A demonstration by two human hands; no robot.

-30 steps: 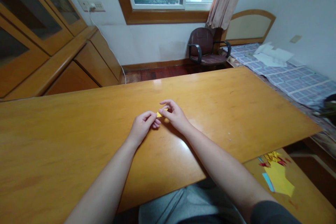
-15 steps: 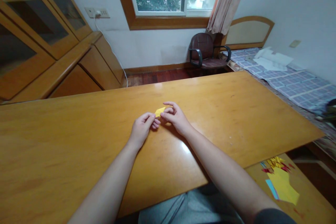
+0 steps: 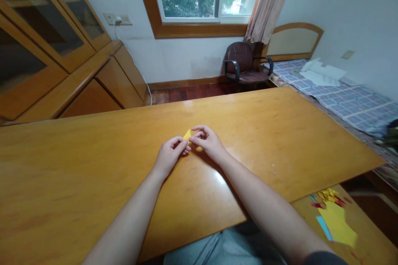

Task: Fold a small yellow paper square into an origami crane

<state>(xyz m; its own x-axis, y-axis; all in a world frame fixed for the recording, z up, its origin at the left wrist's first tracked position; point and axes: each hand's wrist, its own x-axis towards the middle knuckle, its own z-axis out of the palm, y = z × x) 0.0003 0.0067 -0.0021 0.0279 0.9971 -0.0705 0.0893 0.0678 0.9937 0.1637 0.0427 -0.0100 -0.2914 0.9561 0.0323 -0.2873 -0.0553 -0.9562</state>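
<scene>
A small folded piece of yellow paper (image 3: 187, 135) is held just above the wooden table (image 3: 93, 161), near its middle. My left hand (image 3: 169, 155) pinches its left side with curled fingers. My right hand (image 3: 208, 143) pinches its right side between thumb and fingertips. Most of the paper is hidden between the fingers of the two hands; only a pointed tip shows.
A lower wooden surface (image 3: 367, 240) at the bottom right carries yellow, blue and red paper pieces (image 3: 337, 221). Wooden cabinets (image 3: 56, 66) line the left wall. A brown armchair (image 3: 241, 62) and a bed (image 3: 342, 91) stand beyond the table.
The hands have stayed together on the yellow paper, working it slightly; its visible tip now points up and left. The view has tilted a little.
</scene>
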